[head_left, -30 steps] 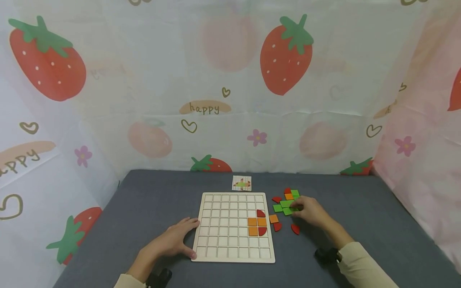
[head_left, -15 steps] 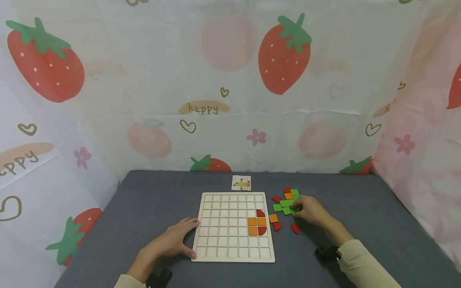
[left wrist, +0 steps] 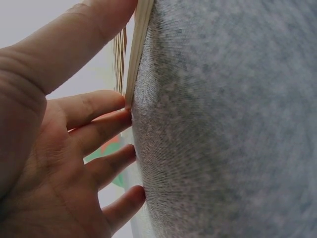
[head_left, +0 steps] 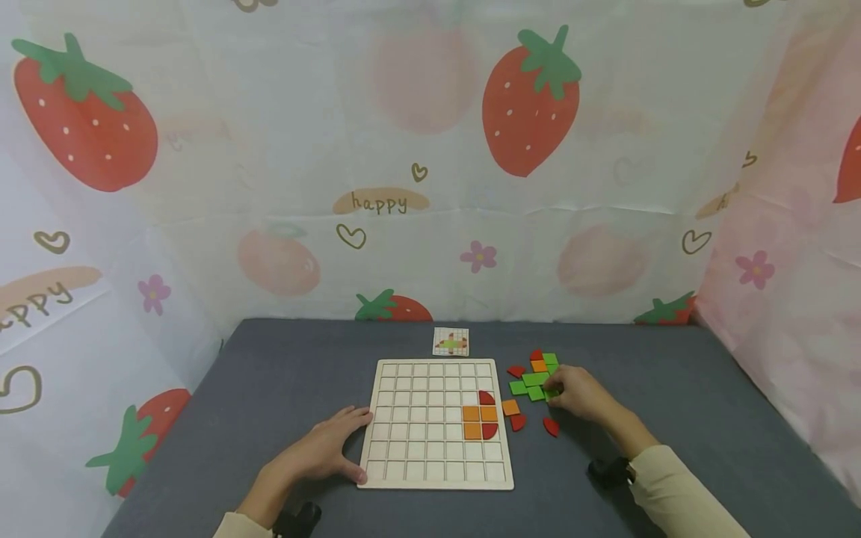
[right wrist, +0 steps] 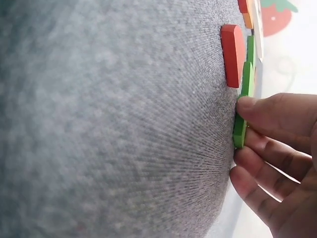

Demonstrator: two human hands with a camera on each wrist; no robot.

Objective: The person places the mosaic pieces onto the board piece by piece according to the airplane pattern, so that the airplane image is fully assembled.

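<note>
A pale wooden grid board (head_left: 415, 431) lies on the grey cloth. My left hand (head_left: 323, 448) rests against its left edge, thumb and fingers spread; in the left wrist view, the thumb and fingertips meet the board's side (left wrist: 137, 54). Orange square tiles (head_left: 472, 431) and red quarter-round tiles (head_left: 489, 431) fill a few cells at its right side. Beyond the board's right edge, my right hand (head_left: 581, 392) is at a cluster of green tiles (head_left: 534, 379). Its thumb and fingers pinch a green tile (right wrist: 239, 131) low at the cloth, partly covered by the fingers.
A small patterned card (head_left: 451, 342) lies behind the board. Loose red pieces (head_left: 551, 427) and an orange square (head_left: 511, 408) lie between board and right hand. More red and orange pieces (head_left: 539, 366) sit behind the green ones. A strawberry-print curtain (head_left: 430, 149) backs the table.
The right hand has shifted very slightly at the green tiles, over the first half second. The left hand stays at the board's edge, and the tiles on the board are unchanged.
</note>
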